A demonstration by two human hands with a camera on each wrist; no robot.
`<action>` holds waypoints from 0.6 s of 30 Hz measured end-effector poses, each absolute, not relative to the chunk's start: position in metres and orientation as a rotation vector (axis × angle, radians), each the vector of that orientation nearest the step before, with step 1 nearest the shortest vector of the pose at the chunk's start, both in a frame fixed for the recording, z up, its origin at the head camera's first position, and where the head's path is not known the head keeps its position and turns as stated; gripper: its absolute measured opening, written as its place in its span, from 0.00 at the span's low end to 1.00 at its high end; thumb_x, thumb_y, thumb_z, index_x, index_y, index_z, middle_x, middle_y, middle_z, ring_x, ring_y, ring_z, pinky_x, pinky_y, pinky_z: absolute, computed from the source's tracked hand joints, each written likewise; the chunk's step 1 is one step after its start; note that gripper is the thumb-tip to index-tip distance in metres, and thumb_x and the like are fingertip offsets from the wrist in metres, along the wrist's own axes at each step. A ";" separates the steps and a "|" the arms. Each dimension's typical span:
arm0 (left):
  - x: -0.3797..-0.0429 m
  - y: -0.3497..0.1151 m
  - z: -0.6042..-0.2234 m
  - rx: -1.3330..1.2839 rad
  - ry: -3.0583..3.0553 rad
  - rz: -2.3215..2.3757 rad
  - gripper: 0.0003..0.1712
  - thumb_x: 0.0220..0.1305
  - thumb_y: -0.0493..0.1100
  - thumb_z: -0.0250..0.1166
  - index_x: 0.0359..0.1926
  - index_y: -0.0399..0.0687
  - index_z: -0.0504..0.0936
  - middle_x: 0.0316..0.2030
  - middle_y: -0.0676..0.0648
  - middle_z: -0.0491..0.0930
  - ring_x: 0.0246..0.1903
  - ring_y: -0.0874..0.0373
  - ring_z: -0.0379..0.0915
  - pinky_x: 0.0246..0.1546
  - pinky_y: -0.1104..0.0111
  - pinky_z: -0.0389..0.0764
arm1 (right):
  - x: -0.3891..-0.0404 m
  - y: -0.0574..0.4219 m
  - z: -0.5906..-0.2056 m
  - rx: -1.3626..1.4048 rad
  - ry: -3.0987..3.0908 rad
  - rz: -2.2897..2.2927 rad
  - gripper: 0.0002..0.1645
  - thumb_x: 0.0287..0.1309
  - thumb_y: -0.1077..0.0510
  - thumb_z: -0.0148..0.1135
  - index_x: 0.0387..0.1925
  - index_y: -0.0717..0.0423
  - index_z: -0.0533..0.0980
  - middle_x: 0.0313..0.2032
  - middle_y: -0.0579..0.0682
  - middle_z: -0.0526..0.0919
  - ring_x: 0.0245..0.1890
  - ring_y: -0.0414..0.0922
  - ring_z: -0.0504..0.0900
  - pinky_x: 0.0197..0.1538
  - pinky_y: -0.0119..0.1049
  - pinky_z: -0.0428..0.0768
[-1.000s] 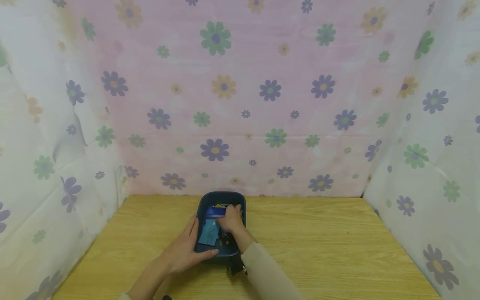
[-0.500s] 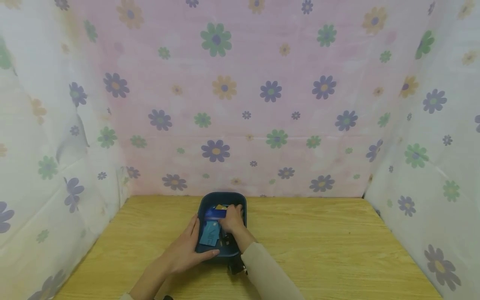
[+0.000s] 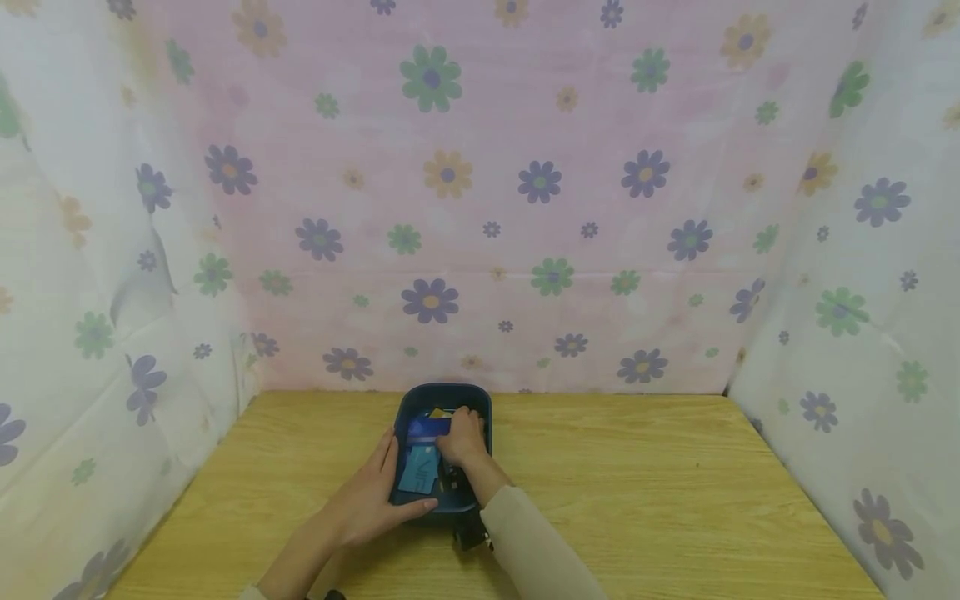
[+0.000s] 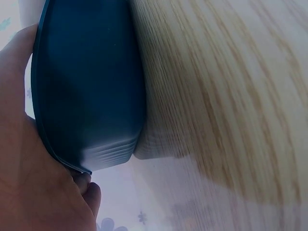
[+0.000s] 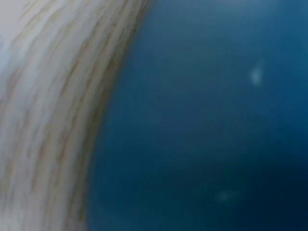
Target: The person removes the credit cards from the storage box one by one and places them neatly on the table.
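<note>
On the yellowish wood-grain table (image 3: 637, 483), near the pink flower-printed cloth (image 3: 495, 125), stands upright as a smooth, dark blue, round-cornered tray (image 3: 446, 395). Touched at its near left corner by the person's left hand (image 3: 367, 500), with fingers extended along the outer left wall and thumb stretched along the near rim. Holds a flat light blue card with "VIP" lettering (image 3: 418, 473), just behind it a glossy deep blue card with a paler band (image 3: 427, 428), and farther back a small yellow piece (image 3: 437, 412). Reached into on the right by the right hand (image 3: 463, 440), well apart from the other, thumb beside the deep blue card. Cannot tell whether pinching anything, with fingertips hidden and the right wrist view blurred.
</note>
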State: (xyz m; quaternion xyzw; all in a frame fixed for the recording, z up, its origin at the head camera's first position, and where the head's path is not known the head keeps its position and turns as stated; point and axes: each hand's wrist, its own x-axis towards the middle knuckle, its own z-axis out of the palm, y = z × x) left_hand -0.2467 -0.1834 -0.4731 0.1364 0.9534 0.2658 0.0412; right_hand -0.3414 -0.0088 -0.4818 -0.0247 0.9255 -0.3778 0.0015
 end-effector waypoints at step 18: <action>-0.247 -0.183 -0.474 0.423 2.944 0.798 0.74 0.56 0.79 0.63 0.81 0.36 0.38 0.81 0.36 0.34 0.76 0.34 0.49 0.69 0.41 0.64 | -0.342 -0.005 -0.481 -0.150 2.846 -1.463 0.23 0.56 0.68 0.65 0.53 0.73 0.73 0.49 0.66 0.78 0.53 0.60 0.78 0.58 0.54 0.78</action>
